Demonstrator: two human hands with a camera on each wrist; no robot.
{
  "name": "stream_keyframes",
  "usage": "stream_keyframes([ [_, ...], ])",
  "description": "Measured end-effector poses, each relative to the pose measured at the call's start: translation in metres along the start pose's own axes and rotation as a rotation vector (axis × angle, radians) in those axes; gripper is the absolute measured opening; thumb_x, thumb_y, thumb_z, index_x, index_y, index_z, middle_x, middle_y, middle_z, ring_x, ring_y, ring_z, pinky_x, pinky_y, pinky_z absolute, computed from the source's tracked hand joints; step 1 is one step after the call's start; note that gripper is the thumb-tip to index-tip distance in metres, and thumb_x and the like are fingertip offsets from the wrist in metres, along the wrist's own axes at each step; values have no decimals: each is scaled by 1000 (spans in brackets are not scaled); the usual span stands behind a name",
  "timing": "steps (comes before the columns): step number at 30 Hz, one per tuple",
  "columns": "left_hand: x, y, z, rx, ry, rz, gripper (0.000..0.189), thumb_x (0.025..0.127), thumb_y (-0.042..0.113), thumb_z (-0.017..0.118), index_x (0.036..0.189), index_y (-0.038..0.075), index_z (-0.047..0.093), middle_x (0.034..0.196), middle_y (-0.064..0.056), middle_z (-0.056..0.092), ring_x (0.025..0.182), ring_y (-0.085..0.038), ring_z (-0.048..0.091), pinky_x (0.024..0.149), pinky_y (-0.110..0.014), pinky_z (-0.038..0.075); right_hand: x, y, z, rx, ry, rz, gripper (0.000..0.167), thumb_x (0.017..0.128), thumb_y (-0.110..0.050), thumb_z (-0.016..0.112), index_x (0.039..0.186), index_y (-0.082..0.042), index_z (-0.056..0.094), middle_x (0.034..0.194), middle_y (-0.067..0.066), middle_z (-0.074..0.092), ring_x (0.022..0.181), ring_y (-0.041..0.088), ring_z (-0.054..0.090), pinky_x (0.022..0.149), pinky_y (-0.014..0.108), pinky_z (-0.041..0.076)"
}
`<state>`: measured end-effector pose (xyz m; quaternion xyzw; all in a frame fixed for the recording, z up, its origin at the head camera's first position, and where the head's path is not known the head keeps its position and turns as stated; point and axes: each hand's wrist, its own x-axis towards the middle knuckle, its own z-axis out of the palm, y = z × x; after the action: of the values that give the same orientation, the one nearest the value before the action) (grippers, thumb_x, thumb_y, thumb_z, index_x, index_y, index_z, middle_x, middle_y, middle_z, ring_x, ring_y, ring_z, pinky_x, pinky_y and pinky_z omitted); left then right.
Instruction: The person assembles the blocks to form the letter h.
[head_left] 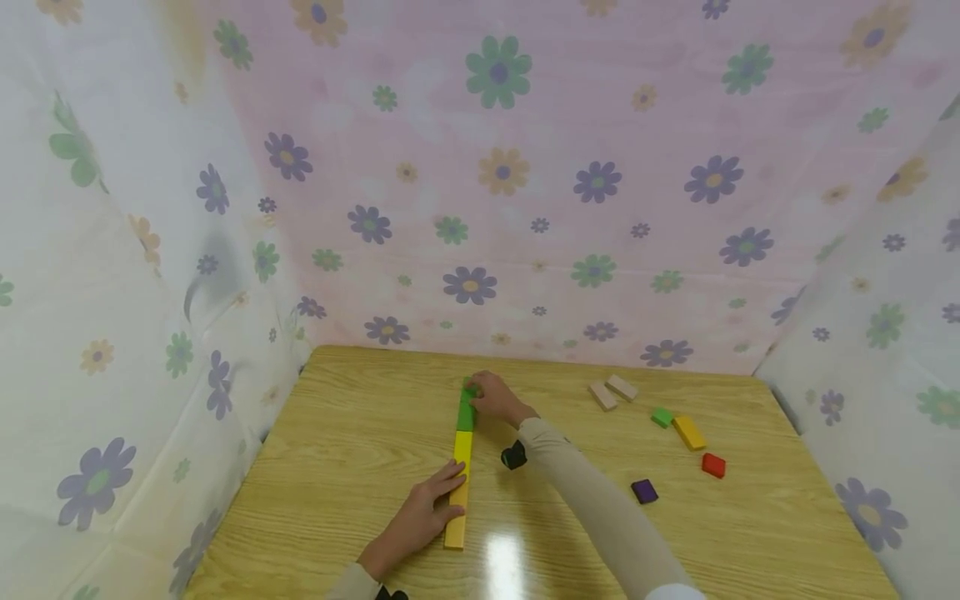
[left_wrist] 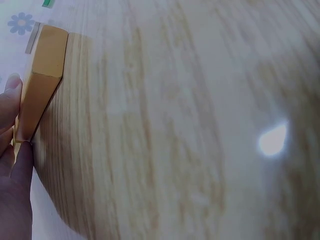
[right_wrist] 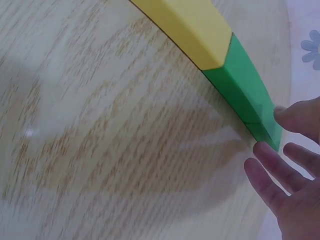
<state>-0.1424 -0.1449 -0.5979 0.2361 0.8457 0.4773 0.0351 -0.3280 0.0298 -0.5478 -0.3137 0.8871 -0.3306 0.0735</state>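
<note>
A straight row of blocks runs away from me on the table in the head view. Its near end is an orange block [head_left: 455, 533], followed by a yellow block [head_left: 462, 447] and a long green block [head_left: 466, 415]. A seam in the right wrist view marks off a small green block [right_wrist: 266, 136] at the far end. My right hand [head_left: 498, 398] holds this small block, thumb on one side and fingertips at the other. My left hand [head_left: 422, 518] rests across the orange and yellow part, its fingers fairly straight and covering some of the row.
On the right of the table lie two plain wooden blocks [head_left: 603, 396], a small green block [head_left: 662, 417], an orange block [head_left: 689, 433], a red block [head_left: 714, 465] and a purple block [head_left: 644, 491]. Flower-patterned curtains [head_left: 525, 250] stand behind the table [head_left: 360, 417] and at both sides.
</note>
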Motion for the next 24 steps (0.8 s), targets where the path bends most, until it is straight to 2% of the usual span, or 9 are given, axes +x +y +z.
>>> stream_keyframes([
  [3, 0, 1, -1, -6, -4, -5, 51, 90, 18, 64, 133, -6, 49, 148, -13, 36, 137, -32, 29, 105, -44, 34, -3, 1, -5, 32, 10, 25, 31, 86, 4, 61, 117, 8, 60, 126, 25, 51, 82, 24, 57, 74, 37, 52],
  [9, 0, 1, -1, 22, -4, -9, 52, 90, 21, 64, 133, -5, 50, 147, -11, 37, 137, -31, 29, 105, -43, 35, -13, -1, -18, 66, 45, 53, 30, 87, 7, 56, 117, 8, 59, 122, 24, 53, 89, 31, 60, 76, 42, 52],
  [14, -1, 1, 0, 10, 5, -19, 52, 89, 19, 65, 133, -4, 50, 148, -11, 37, 137, -30, 29, 106, -45, 33, -22, -5, -30, 75, 41, 91, 30, 90, 2, 58, 120, 6, 59, 126, 21, 51, 89, 30, 60, 73, 40, 53],
  [24, -1, 5, -1, -2, 5, -26, 50, 89, 14, 66, 133, -5, 50, 148, -12, 36, 137, -31, 29, 106, -45, 32, -37, 5, -49, 104, 62, 128, 29, 91, 0, 59, 120, -1, 60, 130, 17, 51, 91, 27, 60, 74, 39, 53],
])
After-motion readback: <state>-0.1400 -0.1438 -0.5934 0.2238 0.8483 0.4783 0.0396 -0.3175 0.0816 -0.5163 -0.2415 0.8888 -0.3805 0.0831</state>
